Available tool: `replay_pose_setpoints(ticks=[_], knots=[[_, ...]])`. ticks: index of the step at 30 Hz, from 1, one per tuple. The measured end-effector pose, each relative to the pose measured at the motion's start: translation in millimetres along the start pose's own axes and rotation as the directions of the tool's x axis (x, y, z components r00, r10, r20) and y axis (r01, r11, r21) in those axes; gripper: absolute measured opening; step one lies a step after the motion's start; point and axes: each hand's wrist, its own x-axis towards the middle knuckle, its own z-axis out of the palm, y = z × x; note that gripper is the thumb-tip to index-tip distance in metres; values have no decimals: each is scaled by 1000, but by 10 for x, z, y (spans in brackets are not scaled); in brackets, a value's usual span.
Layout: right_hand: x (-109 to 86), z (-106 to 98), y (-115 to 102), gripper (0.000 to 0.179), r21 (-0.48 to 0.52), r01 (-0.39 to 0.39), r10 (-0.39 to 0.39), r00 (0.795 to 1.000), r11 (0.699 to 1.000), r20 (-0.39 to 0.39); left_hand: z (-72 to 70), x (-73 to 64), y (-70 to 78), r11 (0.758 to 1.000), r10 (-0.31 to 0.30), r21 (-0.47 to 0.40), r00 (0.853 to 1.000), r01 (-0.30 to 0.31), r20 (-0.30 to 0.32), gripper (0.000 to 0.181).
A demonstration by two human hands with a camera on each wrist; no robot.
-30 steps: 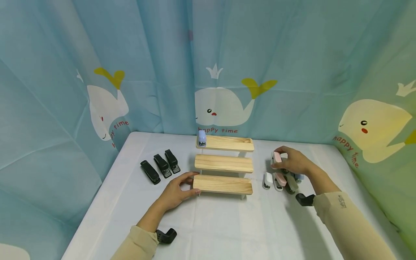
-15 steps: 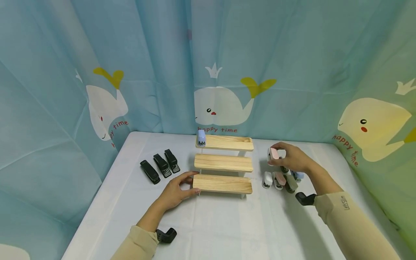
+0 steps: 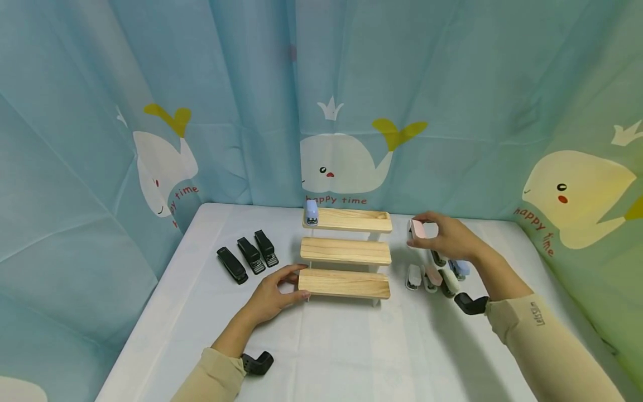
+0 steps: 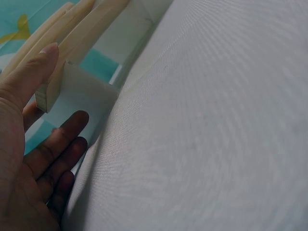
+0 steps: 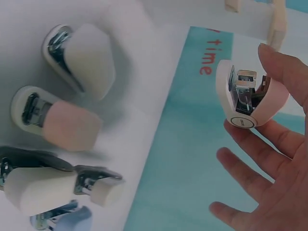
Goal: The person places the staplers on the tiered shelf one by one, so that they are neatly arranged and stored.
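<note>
My right hand (image 3: 452,237) pinches a small pink-and-white stapler (image 5: 252,98) between thumb and fingers, lifted above the table to the right of the rack. Its metal front shows in the right wrist view. With thumb and forefinger, my left hand (image 3: 271,298) holds the left end of the lowest step of a three-step wooden rack (image 3: 344,283); the other fingers are loosely bent below. On the top step's left end sits a light blue stapler (image 3: 312,213). Beneath my right hand lie a white stapler (image 3: 414,277), another pink stapler (image 3: 432,276) and a grey-green stapler (image 3: 449,283).
Another blue stapler (image 3: 460,269) and a dark-based small stapler (image 3: 438,258) lie by the right-hand group. Three black staplers, one of them (image 3: 232,266) outermost, lie left of the rack. A whale-print curtain (image 3: 346,84) encloses the white table (image 3: 351,357).
My right hand has lifted the pink-and-white stapler away from the group and moved it left and slightly back, toward the rack. My left hand stays on the lowest step.
</note>
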Motion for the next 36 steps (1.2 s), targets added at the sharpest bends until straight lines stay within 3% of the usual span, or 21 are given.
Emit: replay_pose_setpoints(ticks=[20, 36], knots=[[-48, -265, -361, 79, 40, 16, -14, 999, 999, -39, 6, -5, 18, 1000, -12, -18, 1000, 12, -1, 59], [98, -237, -623, 74, 49, 92, -89, 994, 995, -59, 9, -7, 22, 1000, -1, -16, 1000, 1, -5, 61]])
